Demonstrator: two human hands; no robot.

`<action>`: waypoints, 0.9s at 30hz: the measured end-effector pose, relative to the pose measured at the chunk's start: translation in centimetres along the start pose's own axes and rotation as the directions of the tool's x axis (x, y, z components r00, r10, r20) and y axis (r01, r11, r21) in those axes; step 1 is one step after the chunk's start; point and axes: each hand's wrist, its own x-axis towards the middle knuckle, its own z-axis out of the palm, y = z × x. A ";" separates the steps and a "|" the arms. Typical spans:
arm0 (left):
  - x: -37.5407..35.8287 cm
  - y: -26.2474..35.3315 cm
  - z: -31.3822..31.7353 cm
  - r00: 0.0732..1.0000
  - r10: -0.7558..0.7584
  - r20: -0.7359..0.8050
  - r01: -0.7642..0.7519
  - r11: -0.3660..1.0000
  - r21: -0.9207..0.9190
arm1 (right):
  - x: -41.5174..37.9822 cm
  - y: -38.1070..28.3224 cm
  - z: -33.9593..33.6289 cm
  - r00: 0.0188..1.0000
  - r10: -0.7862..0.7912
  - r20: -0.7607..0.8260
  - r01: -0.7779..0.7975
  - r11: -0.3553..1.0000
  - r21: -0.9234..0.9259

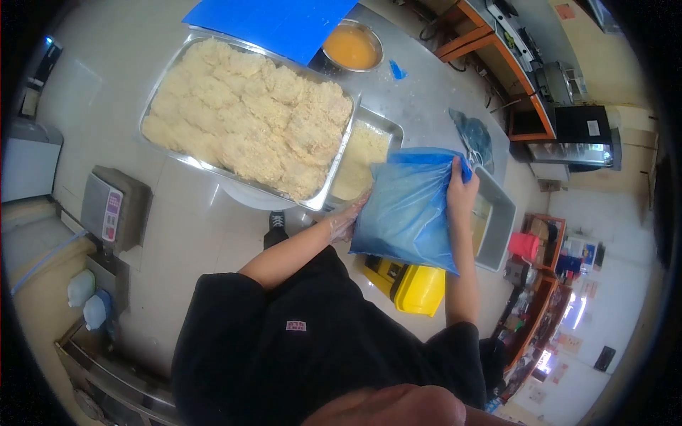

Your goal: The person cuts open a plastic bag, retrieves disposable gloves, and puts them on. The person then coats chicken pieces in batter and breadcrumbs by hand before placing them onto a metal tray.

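Blue bag (406, 213): held at three o'clock in view, at bench (423, 96); large tray (332, 165) of crumbed pieces (245, 106) at ten from bag, grey tub (503, 227) at three, crumb pan (387, 122) at eleven. Pinched at two by right hand (460, 190); braced at nine by left hand (346, 219), closure undeterminable. Apparent step: steadying; called for next: firm two-handed support.

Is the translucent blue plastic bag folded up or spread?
The bag is spread: its wrinkled face shows broadly between left hand and right hand.

Cannot view full L hand (345, 221) behind blue bag (408, 213). Cannot view full blue sheet (270, 27) @ far edge of tray (337, 157); cut off up top.
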 end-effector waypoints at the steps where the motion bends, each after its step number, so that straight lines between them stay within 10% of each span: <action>1: 0.1 0.1 -0.1 1.000 -0.010 -0.017 0.010 1.000 -0.008 | 0.0 -0.2 -0.2 1.000 0.007 0.017 -0.007 1.000 0.005; 9: -2.5 1.3 2.4 0.990 -0.124 -0.066 0.124 0.992 0.003 | -1.0 0.7 0.0 0.983 -0.174 -0.050 0.169 0.981 -0.097; 13: -3.3 2.1 3.6 0.993 -0.106 -0.055 0.106 0.994 0.010 | -1.5 -2.0 -0.3 0.995 0.074 0.061 -0.070 0.996 -0.063; 15: -3.7 2.5 4.0 0.991 -0.114 -0.065 0.114 0.993 0.003 | -0.7 1.1 0.1 0.980 -0.200 0.004 0.199 0.971 -0.134; 27: -4.2 2.4 3.2 0.990 -0.088 -0.108 0.105 0.981 0.162 | -1.8 3.7 1.7 0.959 -0.283 0.002 0.279 0.942 -0.187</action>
